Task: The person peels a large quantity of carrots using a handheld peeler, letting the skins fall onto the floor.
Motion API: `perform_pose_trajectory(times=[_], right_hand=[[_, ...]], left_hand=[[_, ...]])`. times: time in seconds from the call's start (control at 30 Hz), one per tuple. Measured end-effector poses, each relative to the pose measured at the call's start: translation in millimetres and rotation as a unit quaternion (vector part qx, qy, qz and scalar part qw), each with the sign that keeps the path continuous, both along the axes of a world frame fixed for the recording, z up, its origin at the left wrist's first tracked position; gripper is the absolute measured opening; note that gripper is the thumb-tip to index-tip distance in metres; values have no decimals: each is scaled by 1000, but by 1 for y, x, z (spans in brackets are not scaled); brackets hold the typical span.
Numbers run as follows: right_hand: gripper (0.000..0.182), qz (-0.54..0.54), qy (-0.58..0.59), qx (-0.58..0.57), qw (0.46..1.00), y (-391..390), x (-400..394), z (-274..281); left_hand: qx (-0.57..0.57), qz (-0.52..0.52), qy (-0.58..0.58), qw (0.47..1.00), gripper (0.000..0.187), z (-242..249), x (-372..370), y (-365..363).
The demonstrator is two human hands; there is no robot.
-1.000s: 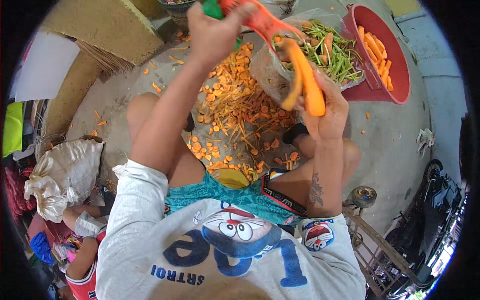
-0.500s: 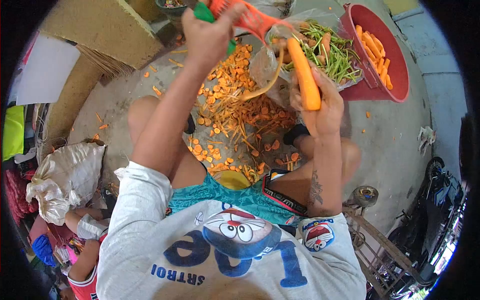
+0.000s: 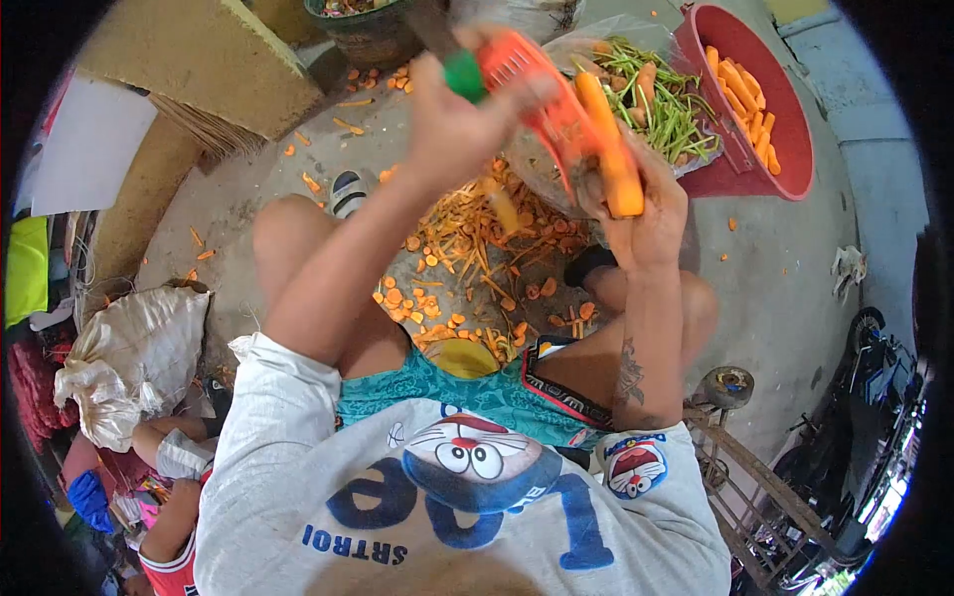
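My left hand (image 3: 467, 119), blurred by motion, is closed on an orange-red slotted peeler (image 3: 532, 84). A green-handled tool (image 3: 463, 75) with a dark, blade-like end is in the same hand. The peeler's lower end reaches the side of a peeled carrot (image 3: 611, 149). My right hand (image 3: 646, 199) grips that carrot near its lower end, holding it upright and slightly tilted. Below the hands, orange peelings and cut carrot pieces (image 3: 467, 238) lie heaped on the floor between my legs. A blurred orange scrap (image 3: 502, 209) hangs in the air above the heap.
Beyond my right hand, a clear plastic bag (image 3: 586, 45) holds unpeeled carrots and green stems (image 3: 671, 109). A red tub (image 3: 795, 129) with peeled carrots lies tilted beside it. At the back is a dark bucket (image 3: 373, 40). A white sack (image 3: 129, 358) sits left, a metal-framed cart (image 3: 755, 497) right.
My left hand has come down and right, bringing the peeler against the carrot. The long peel hanging by the carrot is gone from there. My right hand has barely moved.
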State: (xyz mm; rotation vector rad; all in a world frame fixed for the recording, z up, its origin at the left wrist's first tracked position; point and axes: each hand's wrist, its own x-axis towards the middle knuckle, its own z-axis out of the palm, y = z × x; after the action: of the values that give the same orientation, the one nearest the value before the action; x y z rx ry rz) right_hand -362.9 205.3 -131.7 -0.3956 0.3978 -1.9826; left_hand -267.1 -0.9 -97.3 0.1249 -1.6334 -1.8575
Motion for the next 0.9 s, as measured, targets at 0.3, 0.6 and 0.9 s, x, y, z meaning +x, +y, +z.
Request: perform_pose_trajectory(times=[0.3,0.6,0.9], right_hand=[[45,-126,127,191,965,-1,16,21],[45,-224,129,273,927,-15,21,33],[49,-85,144,234,958,-10,28,49]], left_hand=[[-165,31,62,984,19,-1,-14,-41],[-56,46,27,997,23,-13,-11,-6],[-196,188,29,962,17,-8,-25,-68]])
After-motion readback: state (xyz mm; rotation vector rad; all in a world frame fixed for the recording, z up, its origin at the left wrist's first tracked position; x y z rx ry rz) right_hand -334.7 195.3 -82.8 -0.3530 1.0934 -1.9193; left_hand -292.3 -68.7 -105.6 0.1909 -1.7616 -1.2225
